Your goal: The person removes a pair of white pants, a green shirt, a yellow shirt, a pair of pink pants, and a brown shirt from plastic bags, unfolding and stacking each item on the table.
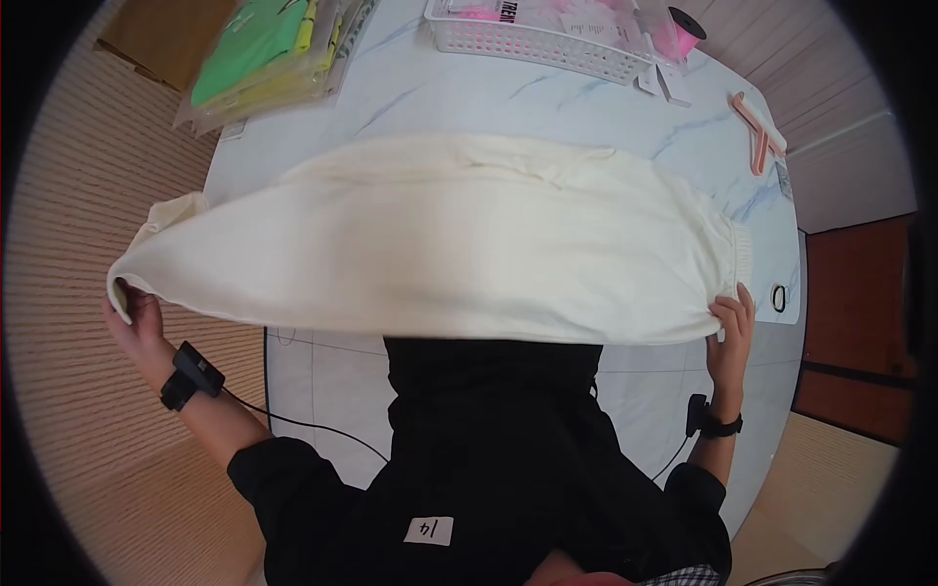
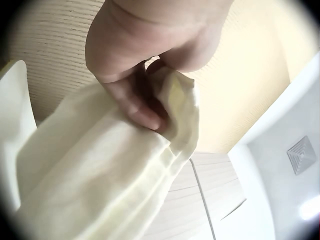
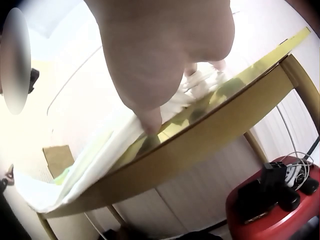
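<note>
Cream trousers point(image 1: 469, 239) stretch lengthwise in front of the person, with a gathered elastic band at the right end. The left hand point(image 1: 142, 317) pinches the hem corner at the far left, lifted past the table's left edge. In the left wrist view, the thumb and fingers of the left hand point(image 2: 145, 85) are closed on the folded cloth of the trousers point(image 2: 100, 165). At the lower corner beside the elastic band, the right hand point(image 1: 733, 317) grips the trousers' near edge. In the right wrist view, the right hand point(image 3: 160, 65) is at the table rim, its fingertips partly hidden.
On the marble-patterned table point(image 1: 391, 103) are bagged green and yellow clothes point(image 1: 259, 54) at back left and a white basket point(image 1: 537, 49) at the back. A pink-and-white lint roller point(image 1: 757, 132) lies at right, with a black ring-shaped item point(image 1: 779, 298) nearer. A red stool point(image 3: 270, 215) holds black devices.
</note>
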A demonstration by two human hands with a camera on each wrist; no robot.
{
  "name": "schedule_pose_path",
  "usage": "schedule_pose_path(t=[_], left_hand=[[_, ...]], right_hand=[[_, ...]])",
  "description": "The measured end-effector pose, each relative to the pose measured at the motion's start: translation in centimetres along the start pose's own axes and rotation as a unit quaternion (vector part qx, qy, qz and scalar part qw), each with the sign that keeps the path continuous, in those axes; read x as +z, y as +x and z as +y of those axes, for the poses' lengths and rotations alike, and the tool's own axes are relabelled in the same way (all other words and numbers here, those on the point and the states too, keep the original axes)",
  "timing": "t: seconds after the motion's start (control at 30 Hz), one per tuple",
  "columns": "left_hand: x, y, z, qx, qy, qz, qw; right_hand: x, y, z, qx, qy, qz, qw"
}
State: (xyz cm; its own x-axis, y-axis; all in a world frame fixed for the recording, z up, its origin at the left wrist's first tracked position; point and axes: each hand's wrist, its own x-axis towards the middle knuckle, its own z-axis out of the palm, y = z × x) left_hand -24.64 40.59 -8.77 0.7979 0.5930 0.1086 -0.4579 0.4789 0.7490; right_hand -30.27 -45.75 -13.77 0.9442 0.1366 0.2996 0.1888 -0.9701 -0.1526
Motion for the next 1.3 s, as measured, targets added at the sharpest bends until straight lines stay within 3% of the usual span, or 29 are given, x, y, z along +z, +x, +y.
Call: schedule_pose_path(t=[0.2,0.27,0.3,0.33,0.37,0.4,0.43,0.47,0.5,0.53,0.57,0.6,0.67,0.73,0.77,0.83,0.87,0.93,0.97,1.0,1.03,1.1,1.23,1.3], left_hand=[[0.4,1.1,4.9,0.037,-0.093,-0.043,0.994],[3.5,-0.6,4.5,0.049,-0.111,-0.055,0.991],[7.4,-3.5,2.8,0.163,0.094,-0.081,0.979],[11.0,-6.2,1.2,0.271,0.292,-0.100,0.911],[12.8,-7.3,0.6,0.366,0.474,-0.110,0.793],[13.2,-6.6,0.6,0.352,0.482,-0.127,0.792],[13.6,-5.4,0.3,0.342,0.467,-0.135,0.805],[13.9,-3.6,-0.3,0.334,0.448,-0.145,0.817],[13.0,0.7,0.0,0.285,0.273,-0.124,0.910],[13.8,3.3,-0.8,0.258,0.187,-0.104,0.942],[14.7,5.8,-1.5,0.236,0.095,-0.081,0.964],[16.9,6.1,-3.2,0.247,0.104,-0.062,0.961],[18.9,8.3,-6.3,0.108,-0.005,-0.030,0.994],[21.6,5.3,-10.3,0.034,0.055,-0.024,0.998],[20.9,5.3,-11.7,0.032,0.055,-0.026,0.998],[19.4,5.5,-14.1,-0.020,0.250,-0.117,0.961],[19.0,4.6,-14.5,-0.022,0.251,-0.115,0.961],[18.1,0.6,-15.2,-0.099,0.494,-0.201,0.840],[17.4,-0.7,-15.3,-0.128,0.582,-0.252,0.763],[16.9,-1.5,-15.5,-0.152,0.659,-0.302,0.672],[16.1,-2.2,-16.0,-0.155,0.661,-0.304,0.668],[14.3,-3.3,-17.4,-0.052,0.729,-0.365,0.577],[15.5,-4.5,-18.4,-0.032,0.770,-0.353,0.531],[15.9,-4.6,-18.9,0.016,0.784,-0.375,0.494]], right_hand=[[-3.9,-0.1,-0.6,0.029,0.051,0.062,0.996],[-6.0,-0.5,-0.3,0.029,0.112,0.079,0.990],[-6.6,-0.5,-0.2,0.023,0.136,0.118,0.983],[-7.4,-0.5,0.3,0.021,0.135,0.121,0.983],[-8.3,-0.5,1.0,0.084,0.182,0.133,0.971],[-9.5,-0.5,1.8,0.146,0.228,0.140,0.952],[-10.6,0.7,2.7,0.088,0.201,0.137,0.966],[-11.2,2.1,3.1,0.084,0.201,0.144,0.965],[-11.9,3.6,3.4,0.105,0.244,0.096,0.959],[-12.4,5.2,3.8,0.126,0.286,0.047,0.949],[-12.6,7.0,4.8,0.133,0.257,-0.005,0.957],[-12.7,8.9,5.7,0.141,0.226,-0.058,0.962],[-12.1,12.7,6.0,0.233,0.134,-0.166,0.949],[-8.8,15.2,9.1,0.220,0.002,-0.164,0.961],[-7.0,14.6,9.5,0.223,0.001,-0.164,0.961],[-4.7,14.0,10.0,0.104,-0.105,-0.064,0.987],[-4.1,13.5,7.5,0.147,-0.009,-0.079,0.986],[-2.6,11.2,4.0,0.198,0.125,-0.168,0.958],[-1.7,10.0,3.0,0.097,0.063,-0.180,0.977],[-1.3,9.6,1.9,0.091,0.054,-0.240,0.965],[-0.9,9.2,1.0,0.111,0.032,-0.226,0.967],[0.0,8.6,1.0,0.136,0.013,-0.216,0.967],[2.3,9.3,4.4,0.106,-0.050,-0.189,0.975],[3.0,10.7,6.6,0.078,-0.068,-0.209,0.972]])
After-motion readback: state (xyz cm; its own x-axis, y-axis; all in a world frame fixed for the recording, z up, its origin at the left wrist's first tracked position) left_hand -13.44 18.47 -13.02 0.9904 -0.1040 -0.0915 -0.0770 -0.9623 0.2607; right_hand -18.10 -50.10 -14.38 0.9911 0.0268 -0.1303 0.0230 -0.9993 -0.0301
